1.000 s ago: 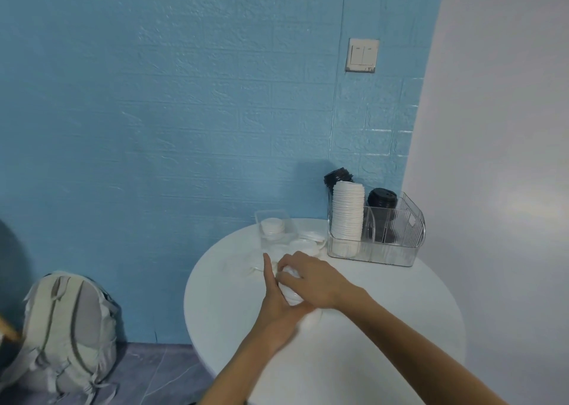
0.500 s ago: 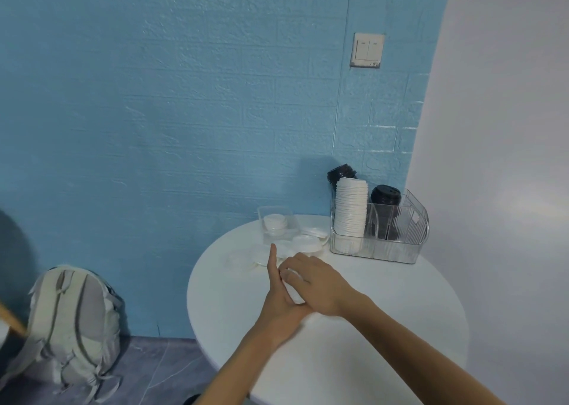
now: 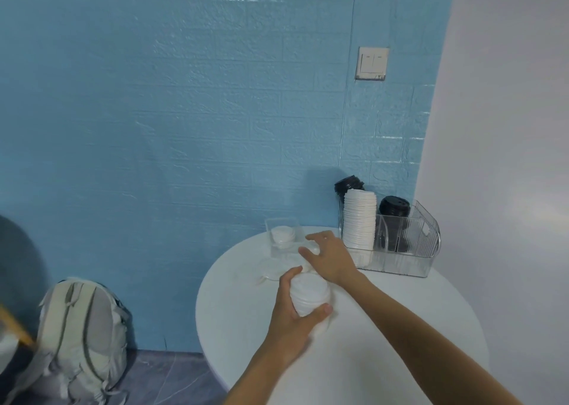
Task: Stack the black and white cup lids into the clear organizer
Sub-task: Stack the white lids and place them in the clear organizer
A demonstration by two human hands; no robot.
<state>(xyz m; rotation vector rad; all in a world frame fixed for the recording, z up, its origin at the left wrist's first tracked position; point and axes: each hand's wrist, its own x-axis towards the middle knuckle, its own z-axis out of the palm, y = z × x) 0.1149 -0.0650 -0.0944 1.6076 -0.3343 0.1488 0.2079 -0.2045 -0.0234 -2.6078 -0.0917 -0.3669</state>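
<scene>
The left hand [image 3: 292, 315] holds a short stack of white lids [image 3: 309, 295] just above the surface [image 3: 354, 358], its grip wrapped round the stack with the thumb at the near side and the fingers at the far side. The stack's axis runs roughly upright, tilted a little toward the camera.

The right hand [image 3: 331, 258] reaches past it to the loose white lids [image 3: 277, 267] lying flat further back on the surface. Its fingers are spread and bent down over them; whether that grip has closed on a lid I cannot tell, since the hand hides what is under it.

The organizer [image 3: 409, 252] stands beyond and to the right of both hands, near the wall. It already carries a tall white stack [image 3: 359, 219] in its left compartment and black lids [image 3: 394, 209] beside and behind that. The right hand is the nearer one to it. Any loose lid probably has to come back toward the left hand's stack first, and the whole stack then travels right and away.
</scene>
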